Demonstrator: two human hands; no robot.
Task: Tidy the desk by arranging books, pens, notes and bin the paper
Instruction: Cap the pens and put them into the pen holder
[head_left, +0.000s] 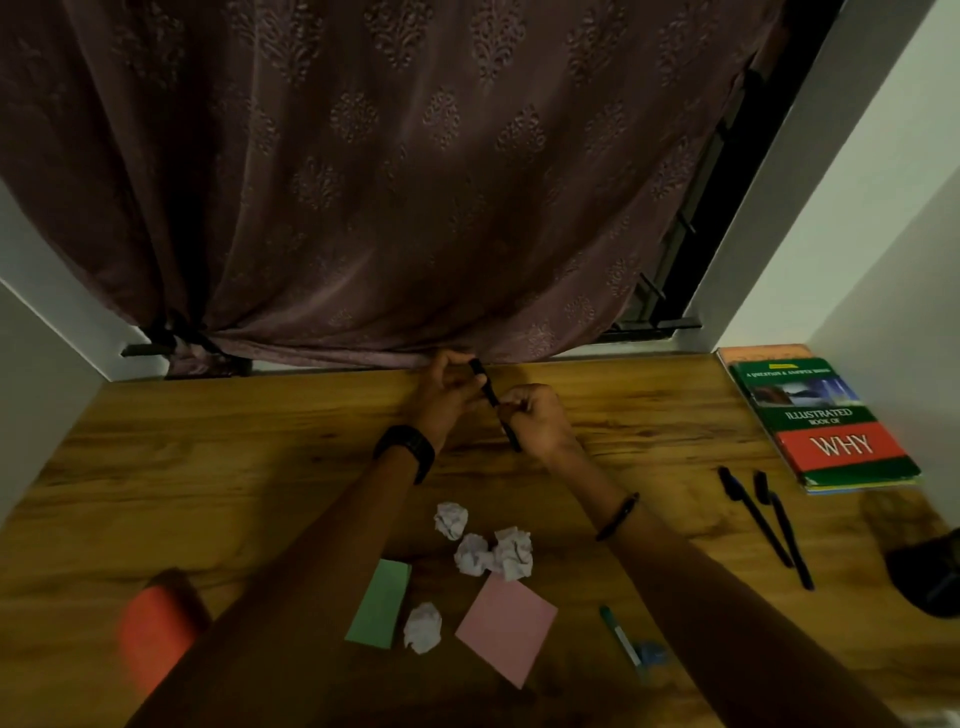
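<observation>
Our left grip (447, 387) and right grip (535, 415) both pinch one black pen (491, 397), held slantwise from eleven to five o'clock over the table (208, 467). At six o'clock from the grips lie crumpled paper balls (514, 552), then a green note (379, 603) and a pink note (506, 626). Toward four o'clock lie two pens (756, 517); at three, stacked books (826, 421).

Dim rm: mauve patterned curtain (389, 182) over window (691, 244), white walls (857, 208), wood desk (208, 467).
</observation>
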